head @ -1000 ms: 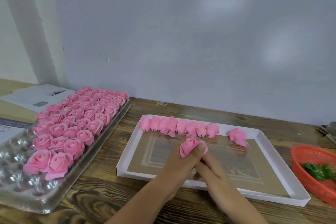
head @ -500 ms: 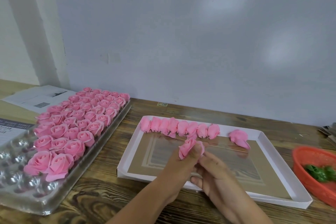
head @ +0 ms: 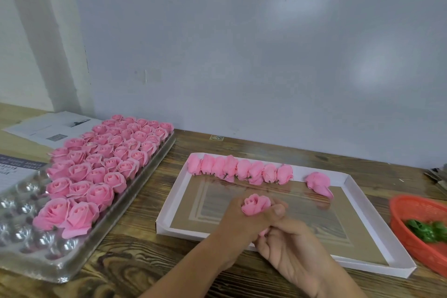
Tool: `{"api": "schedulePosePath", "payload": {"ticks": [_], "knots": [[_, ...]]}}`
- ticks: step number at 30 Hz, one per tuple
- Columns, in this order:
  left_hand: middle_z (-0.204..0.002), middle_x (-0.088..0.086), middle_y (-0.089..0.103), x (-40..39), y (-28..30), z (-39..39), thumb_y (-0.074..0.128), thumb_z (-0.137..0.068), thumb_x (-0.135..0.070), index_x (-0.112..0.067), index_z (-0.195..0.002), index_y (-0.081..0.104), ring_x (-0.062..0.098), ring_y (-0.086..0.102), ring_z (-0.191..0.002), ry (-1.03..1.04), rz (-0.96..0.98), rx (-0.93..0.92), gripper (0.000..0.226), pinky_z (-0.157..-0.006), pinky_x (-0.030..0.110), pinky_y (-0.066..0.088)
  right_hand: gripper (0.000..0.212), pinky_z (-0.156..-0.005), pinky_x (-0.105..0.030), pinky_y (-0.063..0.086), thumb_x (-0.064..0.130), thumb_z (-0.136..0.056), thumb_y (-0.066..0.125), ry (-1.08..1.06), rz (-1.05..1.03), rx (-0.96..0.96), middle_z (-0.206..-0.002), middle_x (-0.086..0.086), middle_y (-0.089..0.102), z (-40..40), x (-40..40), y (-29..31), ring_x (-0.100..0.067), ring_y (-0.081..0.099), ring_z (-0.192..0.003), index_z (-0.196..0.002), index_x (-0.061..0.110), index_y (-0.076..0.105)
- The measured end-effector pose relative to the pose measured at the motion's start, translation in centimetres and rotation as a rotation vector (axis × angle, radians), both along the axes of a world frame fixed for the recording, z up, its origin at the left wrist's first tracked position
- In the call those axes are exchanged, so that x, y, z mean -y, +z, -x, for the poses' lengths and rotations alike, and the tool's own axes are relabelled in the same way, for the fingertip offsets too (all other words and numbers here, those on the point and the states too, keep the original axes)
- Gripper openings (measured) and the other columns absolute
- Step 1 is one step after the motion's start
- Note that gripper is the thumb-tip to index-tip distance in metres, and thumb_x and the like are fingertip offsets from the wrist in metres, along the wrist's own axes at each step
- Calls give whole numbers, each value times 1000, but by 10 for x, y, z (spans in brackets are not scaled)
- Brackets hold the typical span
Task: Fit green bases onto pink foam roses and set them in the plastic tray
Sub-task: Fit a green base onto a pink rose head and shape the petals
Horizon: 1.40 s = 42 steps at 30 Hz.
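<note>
My left hand (head: pixel 238 224) grips one pink foam rose (head: pixel 256 204) by its underside, bloom turned toward me, above the white cardboard tray (head: pixel 177 189). My right hand (head: pixel 294 251) sits just below and right of it, fingers curled up against the rose's bottom; what they hold is hidden. The clear plastic tray (head: pixel 17 210) at left carries several rows of upright roses (head: pixel 96 167), with bare cups at its near-left end. Green bases (head: pixel 428 231) lie in a red basket (head: pixel 411 210) at right.
A row of several roses (head: pixel 239 169) lies on its side along the white tray's back edge, and one loose rose (head: pixel 319 184) lies to the right of it. Printed papers (head: pixel 48 128) lie at the far left. A grey wall panel stands behind the wooden table.
The rose has been turned in my left hand so that its bloom faces me. My right hand has slid a little lower beneath it.
</note>
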State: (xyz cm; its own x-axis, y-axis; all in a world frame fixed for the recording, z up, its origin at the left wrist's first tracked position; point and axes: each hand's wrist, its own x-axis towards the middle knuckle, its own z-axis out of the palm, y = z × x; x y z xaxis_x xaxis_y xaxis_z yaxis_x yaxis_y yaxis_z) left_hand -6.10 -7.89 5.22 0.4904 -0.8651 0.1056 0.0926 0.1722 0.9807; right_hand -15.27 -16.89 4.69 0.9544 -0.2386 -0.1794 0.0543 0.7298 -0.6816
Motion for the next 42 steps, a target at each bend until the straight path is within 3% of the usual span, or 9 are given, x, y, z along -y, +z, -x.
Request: {"api": "schedulePosePath", "payload": {"ticks": [2,7,10,18,26,30,33,36,42], "knots": [[-85,-4,74,-1,1,1,75,-71,-49,-25,-89,81,4,66,-67,8,-22,5,31,-52,18,48,34,-59,-22,57,14,-72,70,6,-33,-28,-99,-19,65,-1,0,-1,-20,64,-67,-103,1,75],[-87,1,76,2,2,-1,72,-76,-50,-24,-81,79,17,70,-79,145,-36,-117,27,-67,31,57,22,-60,-25,57,9,-80,67,-49,50,7,-94,-18,66,-6,-6,-2,-20,66,-73,-99,4,77],[-86,0,76,2,4,0,71,-74,-53,-25,-78,79,12,67,-69,161,-49,-141,30,-54,26,51,12,-54,-24,55,11,-86,67,-81,183,9,-80,-16,62,-9,-10,-2,-18,63,-64,-91,4,76],[-80,-2,73,0,3,2,67,-76,-65,-24,-86,80,21,58,-65,89,-3,-78,44,-50,23,43,43,-47,-27,52,38,-88,53,-22,174,-117,-69,-18,57,-6,-9,1,-22,59,-54,-95,2,76],[-86,1,75,2,-1,-3,70,-72,-72,-22,-87,79,28,58,-70,147,-39,-158,53,-47,26,43,33,-50,-26,52,17,-76,64,-157,320,-48,-72,-18,59,-12,-18,-1,-22,58,-58,-102,-4,61],[-96,0,77,1,-3,-4,68,-70,-71,-23,-87,79,10,49,-46,99,-13,-123,52,-38,20,35,28,-48,-30,51,18,-78,70,-50,221,-60,-70,-21,55,-8,-15,1,-26,57,-55,-97,-3,67],[-95,0,78,1,-4,-4,69,-72,-67,-25,-85,79,21,54,-62,50,7,-126,45,-54,25,41,41,-47,-30,51,36,-80,57,25,131,-109,-65,-18,53,-4,-11,2,-27,58,-54,-84,-1,73],[-83,-1,76,0,-4,-3,70,-73,-67,-23,-88,79,12,55,-50,50,26,-117,47,-44,19,42,48,-47,-29,51,45,-82,53,28,171,-140,-64,-17,54,-7,-12,1,-25,58,-53,-78,3,74],[-96,8,76,4,-7,-8,68,-72,-70,-21,-92,79,23,72,-92,164,35,-93,54,-78,37,60,35,-73,-34,60,27,-77,67,-159,358,-37,-95,-19,71,-11,-11,-4,-29,70,-83,-101,1,67]]}}
